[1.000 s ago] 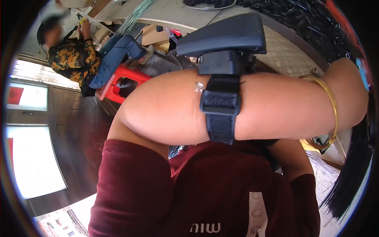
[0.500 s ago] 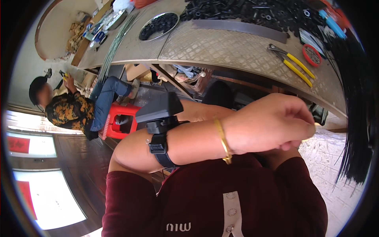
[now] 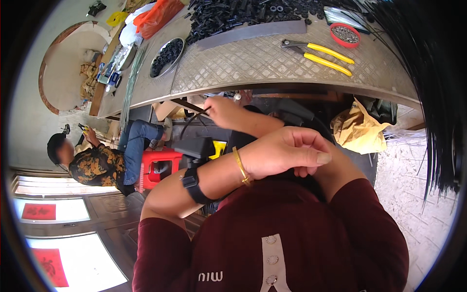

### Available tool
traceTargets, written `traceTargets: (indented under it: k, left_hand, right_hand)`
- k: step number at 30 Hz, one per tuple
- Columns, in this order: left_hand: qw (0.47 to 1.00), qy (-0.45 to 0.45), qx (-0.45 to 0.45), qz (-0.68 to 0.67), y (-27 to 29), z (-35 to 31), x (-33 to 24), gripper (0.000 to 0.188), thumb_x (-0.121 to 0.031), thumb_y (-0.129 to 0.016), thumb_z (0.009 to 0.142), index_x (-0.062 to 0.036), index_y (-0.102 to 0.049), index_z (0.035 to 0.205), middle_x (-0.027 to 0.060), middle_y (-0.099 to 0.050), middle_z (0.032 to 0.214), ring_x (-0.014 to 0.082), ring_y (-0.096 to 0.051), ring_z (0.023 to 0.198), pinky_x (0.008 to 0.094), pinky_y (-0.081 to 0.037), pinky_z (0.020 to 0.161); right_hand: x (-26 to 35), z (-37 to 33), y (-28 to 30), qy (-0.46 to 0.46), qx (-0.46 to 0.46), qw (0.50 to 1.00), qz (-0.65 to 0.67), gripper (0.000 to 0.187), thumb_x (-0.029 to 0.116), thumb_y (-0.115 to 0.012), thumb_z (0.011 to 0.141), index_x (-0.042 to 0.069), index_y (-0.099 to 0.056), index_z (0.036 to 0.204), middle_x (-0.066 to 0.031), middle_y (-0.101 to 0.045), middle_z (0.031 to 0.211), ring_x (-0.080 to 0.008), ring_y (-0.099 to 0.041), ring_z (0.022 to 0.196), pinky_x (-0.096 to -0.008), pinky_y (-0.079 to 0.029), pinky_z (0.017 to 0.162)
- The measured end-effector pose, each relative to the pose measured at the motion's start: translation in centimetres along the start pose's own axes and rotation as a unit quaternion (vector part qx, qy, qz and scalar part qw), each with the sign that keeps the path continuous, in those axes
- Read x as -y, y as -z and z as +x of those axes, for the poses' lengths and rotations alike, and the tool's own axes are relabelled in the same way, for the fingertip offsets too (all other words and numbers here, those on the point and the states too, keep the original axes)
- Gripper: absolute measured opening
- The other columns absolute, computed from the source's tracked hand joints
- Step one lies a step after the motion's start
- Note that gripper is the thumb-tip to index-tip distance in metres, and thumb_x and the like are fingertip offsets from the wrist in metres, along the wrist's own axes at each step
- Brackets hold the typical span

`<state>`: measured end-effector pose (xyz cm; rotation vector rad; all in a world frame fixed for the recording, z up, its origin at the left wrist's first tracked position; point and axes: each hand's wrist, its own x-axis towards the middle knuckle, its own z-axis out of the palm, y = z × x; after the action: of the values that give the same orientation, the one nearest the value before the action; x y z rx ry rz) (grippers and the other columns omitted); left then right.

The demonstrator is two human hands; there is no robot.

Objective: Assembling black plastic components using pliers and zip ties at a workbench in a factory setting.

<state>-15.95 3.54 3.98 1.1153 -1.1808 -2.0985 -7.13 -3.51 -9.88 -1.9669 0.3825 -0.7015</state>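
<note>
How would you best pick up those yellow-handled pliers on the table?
Probably by closing a hand around both yellow handles from the right: the pliers look to lie flat, their long handles spread to the right, the dark jaws pointing left.

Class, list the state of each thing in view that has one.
Left hand: fingers curled
Dark strand: curved
Right hand: closed on the dark strand
Yellow-handled pliers: lying flat, handles spread
Red dish: holding small metallic pieces
Round tray: holding black pieces
Yellowish sack: crumpled
</note>
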Motion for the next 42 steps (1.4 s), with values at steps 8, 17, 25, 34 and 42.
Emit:
traceTargets:
  k: [8,17,25,34,42]
  left_hand:
    - [0.998,-0.016,0.055,-0.029,-1.9,4.4,2.2,0.020,-0.022,-0.059,0.088,-0.0042,-0.059,0.098,-0.0019,-0.055,0.076,0.0057,-0.051,0.069,0.0208,-0.043,0.063]
    - [0.984,0.088,0.089,-0.127,-5.1,8.0,6.2,0.020,-0.021,-0.060,0.087,-0.0049,-0.059,0.097,-0.0009,-0.057,0.074,0.0054,-0.051,0.064,0.0196,-0.042,0.058]
    - [0.988,-0.001,0.022,-0.152,-4.1,4.5,-0.9,0.023,-0.018,-0.057,0.089,0.0006,-0.057,0.101,0.0025,-0.055,0.071,0.0081,-0.050,0.062,0.0210,-0.039,0.054]
    - [0.922,-0.348,-0.081,-0.149,5.4,-0.1,-10.4,0.026,-0.020,-0.052,0.090,0.0021,-0.054,0.104,-0.0009,-0.046,0.066,0.0092,-0.041,0.056,0.0227,-0.035,0.051]
    - [0.844,-0.409,-0.211,-0.274,18.2,-4.1,-10.1,0.020,-0.019,-0.052,0.090,-0.0048,-0.055,0.104,-0.0023,-0.046,0.066,0.0096,-0.042,0.057,0.0245,-0.035,0.053]
  right_hand:
    - [-4.5,-4.9,5.5,0.097,-0.132,0.983,-0.082,0.013,0.006,-0.051,0.080,0.002,-0.051,0.092,-0.0194,-0.058,0.090,-0.0372,-0.057,0.082,-0.0420,-0.046,0.070]
    - [-9.1,-14.9,10.5,-0.123,0.235,0.924,-0.274,0.019,0.016,-0.050,0.082,0.005,-0.058,0.096,-0.0185,-0.060,0.090,-0.0353,-0.059,0.080,-0.0449,-0.047,0.068]
    - [1.6,-18.6,9.0,0.010,0.150,0.978,0.144,0.026,0.025,-0.052,0.086,0.002,-0.060,0.097,-0.0148,-0.062,0.083,-0.0249,-0.062,0.077,-0.0374,-0.049,0.070]
    - [8.3,-16.0,15.3,-0.043,0.058,0.993,-0.095,0.033,0.025,-0.058,0.082,0.002,-0.052,0.106,-0.0199,-0.060,0.094,-0.0360,-0.059,0.088,-0.0425,-0.047,0.076]
    - [11.3,-20.2,37.1,-0.313,-0.411,0.609,-0.602,0.033,0.024,-0.058,0.081,0.002,-0.059,0.106,-0.0181,-0.060,0.097,-0.0335,-0.058,0.094,-0.0419,-0.047,0.079]
